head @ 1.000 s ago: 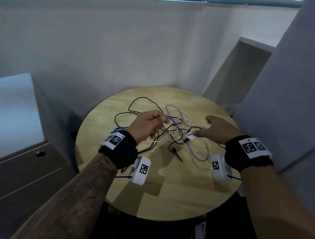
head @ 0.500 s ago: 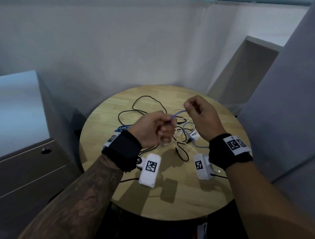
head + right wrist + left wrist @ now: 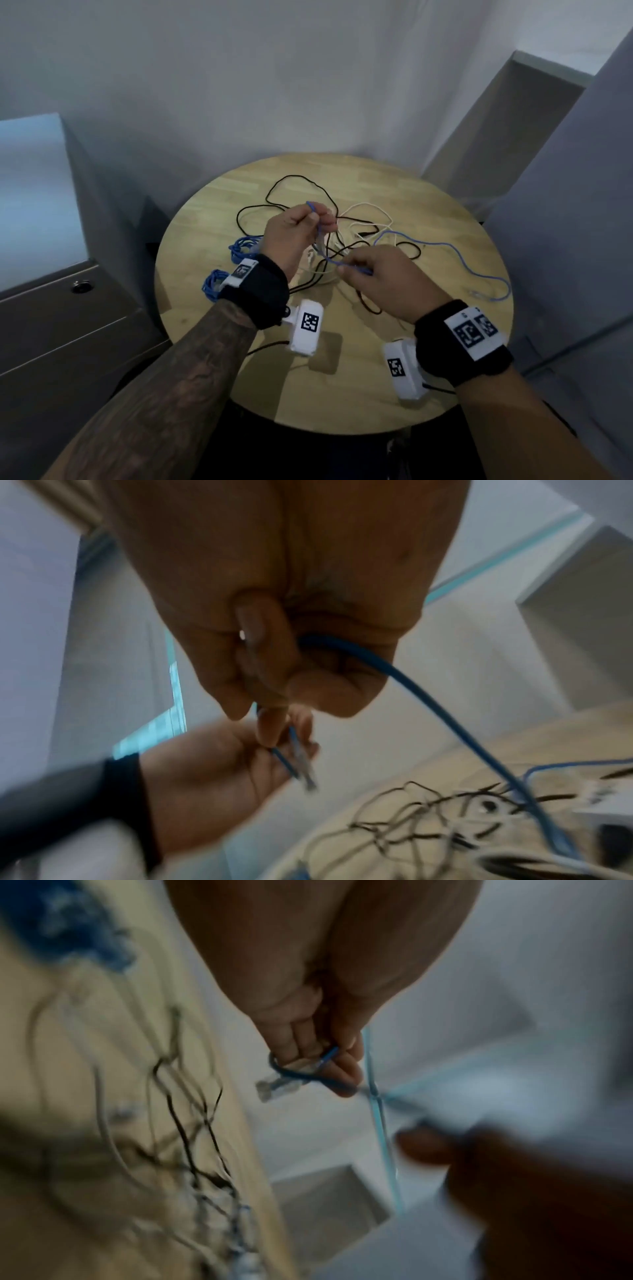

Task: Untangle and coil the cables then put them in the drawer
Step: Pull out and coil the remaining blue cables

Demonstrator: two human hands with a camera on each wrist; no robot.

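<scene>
Left hand pinches blue cable near its clear plug, raised above desk. Right hand grips same cable lower. Black and white cables tangled beneath on desk.

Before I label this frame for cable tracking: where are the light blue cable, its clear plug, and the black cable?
light blue cable [image 3: 455, 251], head view, on its loose run across the table.
clear plug [image 3: 277, 1087], left wrist view, on the connector body below the fingers.
black cable [image 3: 274, 190], head view, on its far loop.
</scene>
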